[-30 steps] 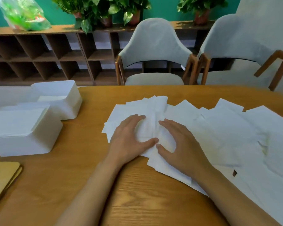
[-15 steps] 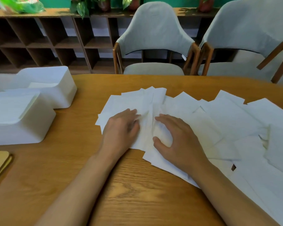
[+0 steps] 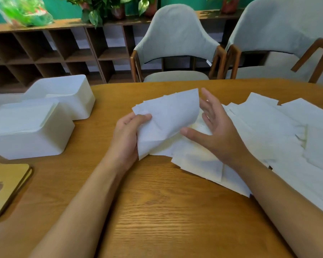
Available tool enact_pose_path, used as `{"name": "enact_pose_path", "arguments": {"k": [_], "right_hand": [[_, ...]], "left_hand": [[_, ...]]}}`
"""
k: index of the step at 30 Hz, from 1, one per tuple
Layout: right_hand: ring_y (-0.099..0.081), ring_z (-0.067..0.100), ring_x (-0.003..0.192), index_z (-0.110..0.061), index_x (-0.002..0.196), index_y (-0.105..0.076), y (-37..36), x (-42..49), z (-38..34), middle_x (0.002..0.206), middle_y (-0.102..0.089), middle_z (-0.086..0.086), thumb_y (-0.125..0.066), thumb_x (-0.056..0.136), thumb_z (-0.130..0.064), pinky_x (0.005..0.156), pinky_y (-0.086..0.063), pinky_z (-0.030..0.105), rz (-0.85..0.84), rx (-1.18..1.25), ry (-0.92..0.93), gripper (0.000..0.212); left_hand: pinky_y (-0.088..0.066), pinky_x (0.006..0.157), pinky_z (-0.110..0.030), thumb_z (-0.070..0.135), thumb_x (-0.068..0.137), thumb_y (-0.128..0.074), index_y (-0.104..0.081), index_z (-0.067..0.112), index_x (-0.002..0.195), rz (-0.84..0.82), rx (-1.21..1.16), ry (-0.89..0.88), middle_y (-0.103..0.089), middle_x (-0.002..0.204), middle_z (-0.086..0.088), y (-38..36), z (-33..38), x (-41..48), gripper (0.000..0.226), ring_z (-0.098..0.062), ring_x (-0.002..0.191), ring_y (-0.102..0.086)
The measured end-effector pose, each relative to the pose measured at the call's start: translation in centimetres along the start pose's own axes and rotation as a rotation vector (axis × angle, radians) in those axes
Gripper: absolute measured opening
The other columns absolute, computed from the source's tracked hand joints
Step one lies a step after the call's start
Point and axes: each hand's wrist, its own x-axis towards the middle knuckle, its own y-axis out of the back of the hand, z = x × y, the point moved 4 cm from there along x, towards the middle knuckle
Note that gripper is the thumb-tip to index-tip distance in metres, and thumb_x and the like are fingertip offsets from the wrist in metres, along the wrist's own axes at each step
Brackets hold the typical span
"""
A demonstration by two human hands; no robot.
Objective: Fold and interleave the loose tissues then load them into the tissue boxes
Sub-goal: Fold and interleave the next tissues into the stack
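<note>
progress check: we're early in this one. our left hand [image 3: 126, 135] has its fingers and thumb curled round the near-left edge of a small bundle of tissues [image 3: 168, 118]. the bundle is lifted off the table [image 3: 157, 211] and tilted up, with its lower edge down among the sheets below. our right hand [image 3: 219, 133] is spread with straight fingers just beside the bundle's right edge, holding nothing. it might be brushing the paper, hard to say. we can't tell whether the bundle is properly folded and interleaved; the top edges look a bit staggered.

most of the job is left, we reckon. a big spread of loose tissues [image 3: 268, 131] lies flat and overlapping across the right side of the table, none visibly folded. the two white tissue boxes sit on the left, near box [image 3: 26, 135] and far box [image 3: 69, 94] close together. their insides are washed out, so we can't say how full they are. a wooden lid [image 3: 6, 185] with a slot lies at the left edge, off the boxes, so closing up hasn't happened either.
</note>
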Motion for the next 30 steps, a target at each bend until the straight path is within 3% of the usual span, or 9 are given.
{"name": "enact_pose_path", "arguments": {"k": [3,5,9,11,15,22,25,28,30], "right_hand": [[-0.064,0.001,0.115,-0.032,0.143,-0.049,-0.2,-0.5,-0.8,0.128,-0.066,-0.017,-0.082,0.077,-0.038,0.1,-0.054,0.035,-0.047,0.094,-0.091,0.074],[-0.069,-0.001,0.102,-0.036,0.139,-0.051,0.1,-1.4,-0.7,0.111,-0.072,-0.022,-0.082,0.08,-0.03,0.087,-0.06,0.029,0.043,0.109,-0.101,0.067],[-0.07,-0.003,0.096,-0.042,0.146,-0.038,1.3,-2.5,0.0,0.092,-0.072,-0.032,-0.082,0.082,-0.021,0.069,-0.056,0.015,0.23,0.215,-0.096,0.081],[-0.067,-0.007,0.094,-0.043,0.144,-0.041,1.9,-2.4,-0.1,0.092,-0.066,-0.041,-0.08,0.084,-0.023,0.067,-0.056,0.015,0.287,0.188,-0.086,0.074],[-0.064,-0.007,0.1,-0.036,0.127,-0.064,2.2,-2.1,-0.2,0.109,-0.066,-0.033,-0.076,0.089,-0.027,0.073,-0.059,0.019,0.281,0.141,-0.085,0.041],[-0.057,-0.008,0.107,-0.039,0.111,-0.073,1.6,-2.3,0.5,0.11,-0.065,-0.034,-0.087,0.072,-0.037,0.082,-0.058,0.02,0.115,-0.016,-0.081,0.042],[-0.059,-0.002,0.1,-0.044,0.1,-0.075,1.6,-2.1,0.9,0.103,-0.067,-0.031,-0.085,0.075,-0.039,0.075,-0.059,0.026,0.145,-0.067,-0.087,0.027],[-0.057,0.004,0.096,-0.042,0.088,-0.075,1.9,-1.9,0.8,0.098,-0.064,-0.018,-0.078,0.071,-0.054,0.069,-0.055,0.028,0.217,-0.121,-0.08,0.021],[-0.053,-0.001,0.106,-0.039,0.085,-0.075,2.0,-1.8,0.5,0.111,-0.058,-0.019,-0.077,0.068,-0.057,0.076,-0.054,0.025,0.238,-0.138,-0.053,0.025]], "left_hand": [[-0.058,0.092,-0.047,0.017,0.102,-0.058,-0.068,0.004,0.123,-0.008,-0.033,0.11,-0.074,0.121,-0.019,-0.1,-0.2,-0.1,0.027,-0.038,0.114,-0.071],[-0.062,0.079,-0.036,0.023,0.104,-0.057,-0.067,0.011,0.13,-0.017,0.037,0.104,-0.075,0.122,-0.012,-0.3,-0.2,-0.2,0.03,-0.029,0.111,-0.073],[-0.054,0.064,-0.01,0.03,0.106,-0.053,-0.05,0.04,0.146,-0.123,0.231,-0.103,-0.058,0.122,0.028,-1.0,0.4,-0.5,0.042,0.017,0.089,-0.066],[-0.054,0.067,-0.01,0.027,0.101,-0.06,-0.052,0.041,0.145,-0.202,0.294,-0.181,-0.063,0.118,0.032,-1.5,0.4,-0.7,0.047,0.013,0.088,-0.068],[-0.06,0.08,-0.022,0.006,0.088,-0.077,-0.073,0.02,0.124,-0.281,0.368,-0.209,-0.08,0.106,0.003,-1.6,0.0,-0.4,0.039,-0.015,0.101,-0.076],[-0.041,0.059,-0.014,0.013,0.089,-0.08,-0.081,0.019,0.106,-0.168,0.515,-0.351,-0.068,0.068,0.022,-1.1,0.0,0.0,0.018,0.001,0.061,-0.053],[-0.045,0.069,-0.023,0.021,0.089,-0.081,-0.083,0.027,0.1,-0.141,0.561,-0.417,-0.075,0.094,0.013,-0.9,0.2,0.1,0.012,-0.002,0.08,-0.059],[-0.038,0.094,-0.007,0.033,0.085,-0.082,-0.081,0.037,0.096,-0.067,0.68,-0.517,-0.055,0.135,0.014,-0.6,0.4,0.5,0.011,0.006,0.125,-0.046],[-0.033,0.106,-0.007,0.034,0.087,-0.08,-0.081,0.035,0.097,-0.076,0.692,-0.528,-0.049,0.145,0.025,-0.8,0.7,0.2,0.01,0.011,0.137,-0.037]]}}
